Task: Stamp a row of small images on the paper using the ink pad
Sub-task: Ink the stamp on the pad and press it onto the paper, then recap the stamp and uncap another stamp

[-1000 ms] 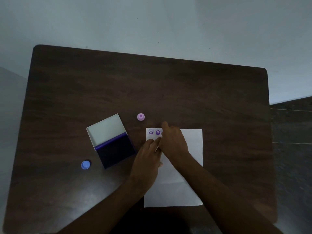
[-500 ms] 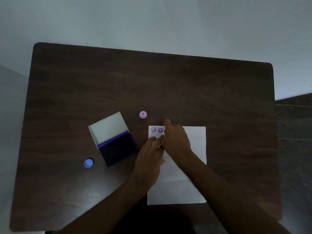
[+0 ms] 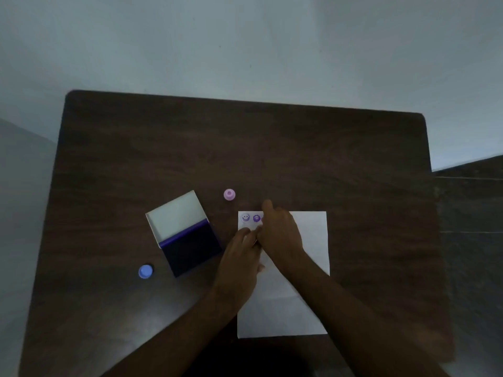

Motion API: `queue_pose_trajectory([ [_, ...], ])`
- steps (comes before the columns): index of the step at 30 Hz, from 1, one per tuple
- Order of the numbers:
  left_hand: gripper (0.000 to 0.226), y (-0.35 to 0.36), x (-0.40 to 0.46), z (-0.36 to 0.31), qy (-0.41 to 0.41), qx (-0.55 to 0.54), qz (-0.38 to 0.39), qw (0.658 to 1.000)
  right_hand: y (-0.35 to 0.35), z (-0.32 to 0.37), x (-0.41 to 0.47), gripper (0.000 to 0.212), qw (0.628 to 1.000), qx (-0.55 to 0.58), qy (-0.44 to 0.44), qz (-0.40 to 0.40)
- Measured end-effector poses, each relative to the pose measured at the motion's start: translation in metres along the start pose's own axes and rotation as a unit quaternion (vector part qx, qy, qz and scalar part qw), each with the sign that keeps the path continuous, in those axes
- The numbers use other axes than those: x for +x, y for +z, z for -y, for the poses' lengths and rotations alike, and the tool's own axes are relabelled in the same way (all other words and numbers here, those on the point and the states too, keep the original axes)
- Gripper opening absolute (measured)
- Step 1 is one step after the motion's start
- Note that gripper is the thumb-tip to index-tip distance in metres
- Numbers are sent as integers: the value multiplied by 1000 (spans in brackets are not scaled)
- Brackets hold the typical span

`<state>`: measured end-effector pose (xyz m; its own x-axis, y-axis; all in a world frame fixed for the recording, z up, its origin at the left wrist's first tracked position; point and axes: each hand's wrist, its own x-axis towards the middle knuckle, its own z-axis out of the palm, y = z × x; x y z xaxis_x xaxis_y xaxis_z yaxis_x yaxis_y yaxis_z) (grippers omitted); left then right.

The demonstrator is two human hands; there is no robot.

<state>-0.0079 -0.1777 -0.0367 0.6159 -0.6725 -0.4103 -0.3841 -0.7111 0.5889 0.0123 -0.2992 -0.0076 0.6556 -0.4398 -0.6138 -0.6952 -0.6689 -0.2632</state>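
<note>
Head view: hands (image 3: 268, 240) on paper (image 3: 307, 240), grips indiscernible; ink pad (image 3: 190, 244), pink stamp (image 3: 229, 194) beside.

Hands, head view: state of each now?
Left hand: fingers flat, pressing the white paper sheet; open.
Right hand: curled over the sheet's top edge; contents hidden, cannot tell.

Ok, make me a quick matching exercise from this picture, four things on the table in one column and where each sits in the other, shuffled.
Things:
1. pink stamp
2. blue stamp
3. ink pad
4. smiley print

Places:
A. top left corner of the paper
B. left of the paper, lid open
C. beyond the paper's top left corner
D. nearer left of the ink pad

Pairs: 1-C, 2-D, 3-B, 4-A
</note>
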Motion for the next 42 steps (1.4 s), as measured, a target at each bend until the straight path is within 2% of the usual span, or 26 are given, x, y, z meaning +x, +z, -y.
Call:
queue_pose_trajectory([
  [2, 62, -2, 0, -2, -14, -6, 41, 999, -3, -3, -2, 53, 999, 44, 29, 6],
  [4, 71, -4, -2, -6, -11, 37, 43, 998, -9, -12, -12, 30, 987, 146, 57, -40],
  [7, 79, -12, -3, -14, 8, 89, 24, 996, -18, -31, -44, 12, 926, 320, 110, -169],
  [9, 78, -15, -5, -19, 14, 111, 16, 994, -18, -46, -62, 8, 870, 433, 128, -195],
  [11, 78, -14, -5, -20, 12, 127, 8, 992, -16, -55, -74, 5, 827, 522, 126, -168],
  [17, 69, -15, -13, -22, 39, 158, -10, 987, -10, -61, -94, 14, 712, 679, 169, -56],
  [22, 55, -25, -29, -29, 37, 84, -49, 995, -10, -50, -110, 24, 588, 795, 144, 46],
  [25, 43, -34, -46, -27, 2, 10, -88, 996, -10, -37, -117, 31, 537, 826, 143, 93],
  [28, 35, -47, -55, -15, -77, -34, -76, 994, -8, -23, -124, 33, 528, 829, 127, 135],
  [31, 48, -59, -77, 16, -171, -31, -14, 985, -6, -7, -131, 34, 511, 834, 114, 173],
  [34, 32, -70, -106, 48, -163, -38, -119, 979, -3, 10, -138, 33, 506, 833, 104, 200],
  [37, 19, -82, -124, 75, -161, -87, -238, 954, 3, 26, -142, 35, 502, 830, 101, 222],
  [39, 16, -89, -130, 92, -165, -91, -276, 942, 7, 37, -145, 36, 511, 822, 98, 230],
  [42, 15, -88, -136, 117, -186, -124, -293, 930, 13, 51, -149, 36, 524, 812, 100, 235],
])
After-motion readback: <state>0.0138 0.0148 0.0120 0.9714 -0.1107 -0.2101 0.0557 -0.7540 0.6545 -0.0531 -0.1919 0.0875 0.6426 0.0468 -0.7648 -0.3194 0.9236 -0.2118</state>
